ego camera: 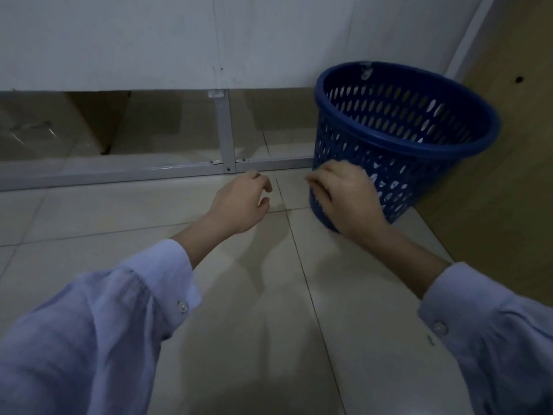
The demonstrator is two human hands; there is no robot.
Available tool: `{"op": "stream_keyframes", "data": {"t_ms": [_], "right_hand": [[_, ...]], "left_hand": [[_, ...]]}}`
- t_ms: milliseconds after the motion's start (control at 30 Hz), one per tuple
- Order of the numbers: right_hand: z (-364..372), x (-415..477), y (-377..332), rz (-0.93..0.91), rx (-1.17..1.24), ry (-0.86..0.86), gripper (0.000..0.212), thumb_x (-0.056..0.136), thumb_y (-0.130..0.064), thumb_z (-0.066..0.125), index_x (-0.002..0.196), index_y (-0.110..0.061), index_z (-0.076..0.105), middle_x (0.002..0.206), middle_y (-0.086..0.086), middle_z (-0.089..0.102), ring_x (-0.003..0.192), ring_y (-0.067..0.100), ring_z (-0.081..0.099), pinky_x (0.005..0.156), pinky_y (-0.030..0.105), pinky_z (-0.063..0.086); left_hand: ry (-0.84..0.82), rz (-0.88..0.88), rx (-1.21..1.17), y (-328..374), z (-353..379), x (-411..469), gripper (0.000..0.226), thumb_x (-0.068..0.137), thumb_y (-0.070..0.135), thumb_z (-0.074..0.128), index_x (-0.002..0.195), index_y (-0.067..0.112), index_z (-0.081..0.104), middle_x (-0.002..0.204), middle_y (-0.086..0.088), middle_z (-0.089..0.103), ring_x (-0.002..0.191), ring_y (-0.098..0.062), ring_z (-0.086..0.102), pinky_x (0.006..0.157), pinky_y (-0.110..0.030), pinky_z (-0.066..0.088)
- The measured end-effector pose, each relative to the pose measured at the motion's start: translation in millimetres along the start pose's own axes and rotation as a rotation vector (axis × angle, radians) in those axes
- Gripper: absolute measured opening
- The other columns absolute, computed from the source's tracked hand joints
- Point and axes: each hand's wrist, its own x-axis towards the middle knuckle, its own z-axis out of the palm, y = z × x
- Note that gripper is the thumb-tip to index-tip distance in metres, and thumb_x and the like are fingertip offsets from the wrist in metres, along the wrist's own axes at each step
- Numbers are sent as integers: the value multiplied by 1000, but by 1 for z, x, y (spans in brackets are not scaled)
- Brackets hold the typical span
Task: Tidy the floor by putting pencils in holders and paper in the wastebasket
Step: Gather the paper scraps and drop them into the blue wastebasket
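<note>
A blue plastic wastebasket (419,124) with a perforated wall stands on the tiled floor at the right, in the corner by a wooden panel. My right hand (344,196) hovers in front of its lower left side, fingers loosely curled, holding nothing that I can see. My left hand (242,202) hangs over the floor a little to the left of the basket, fingers loosely curled and empty. No pencils, holders or paper show in this view. Both forearms wear light blue sleeves.
A grey metal frame rail (119,172) runs along the floor below a white panel (149,40), with an upright post (223,130) near the middle. A wooden panel (508,175) closes the right side. Beige floor tiles (269,295) fill the foreground.
</note>
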Motion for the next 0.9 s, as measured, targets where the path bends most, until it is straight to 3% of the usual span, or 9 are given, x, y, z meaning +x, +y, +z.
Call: {"op": "stream_keyframes", "data": {"t_ms": [133, 233, 400, 467, 533, 600, 733, 900], "right_hand": [[-45, 28, 28, 46, -217, 260, 22, 94, -18, 53, 104, -8, 70, 99, 12, 69, 91, 32, 60, 82, 43, 41], [-58, 41, 53, 239, -312, 176, 28, 98, -24, 46, 108, -12, 69, 105, 10, 68, 100, 31, 55, 89, 42, 34], [-64, 43, 70, 441, -176, 53, 35, 99, -29, 41, 90, -9, 70, 82, 10, 66, 81, 28, 56, 91, 44, 33], [-62, 44, 68, 454, -201, 49, 34, 98, -29, 40, 105, -11, 68, 97, 12, 67, 93, 31, 56, 95, 47, 33], [-58, 46, 64, 433, -251, 73, 37, 96, -29, 42, 125, -13, 58, 127, 12, 59, 117, 34, 47, 104, 52, 28], [-51, 47, 51, 349, -262, 121, 41, 93, -29, 46, 131, -14, 51, 141, 10, 47, 129, 34, 37, 112, 56, 16], [-22, 50, 5, 141, -216, 145, 42, 85, -26, 51, 127, -16, 51, 142, 10, 43, 135, 35, 31, 112, 58, 10], [37, 51, -61, 3, -91, -45, 46, 80, -23, 60, 125, -16, 53, 141, 10, 43, 133, 33, 32, 108, 55, 17]], "left_hand": [[45, 32, -9, 11, -10, 6, 26, 90, 25, 52, 113, 16, 58, 118, -3, 55, 100, -24, 60, 78, -34, 49], [52, 33, -16, 18, -14, 7, 25, 90, 26, 52, 112, 17, 58, 117, -2, 55, 101, -23, 60, 78, -35, 49], [45, 39, 4, 20, -21, -1, 26, 90, 26, 51, 113, 16, 58, 119, -3, 55, 102, -24, 59, 79, -35, 50], [43, 31, 8, 17, -24, -8, 26, 90, 25, 52, 114, 15, 57, 119, -3, 54, 105, -25, 57, 82, -36, 50], [45, 12, 17, 12, -27, -16, 28, 90, 25, 53, 115, 14, 57, 121, -4, 54, 110, -25, 54, 85, -37, 48], [50, -12, 27, 6, -31, -27, 31, 90, 26, 53, 118, 14, 55, 124, -4, 53, 114, -26, 53, 88, -38, 48], [43, -69, 74, -11, -40, -56, 40, 90, 30, 53, 126, 14, 49, 130, -5, 49, 118, -26, 49, 93, -40, 47], [13, -206, 136, -52, -51, -120, 47, 90, 34, 52, 133, 14, 43, 135, -3, 45, 123, -24, 44, 98, -42, 44]]}}
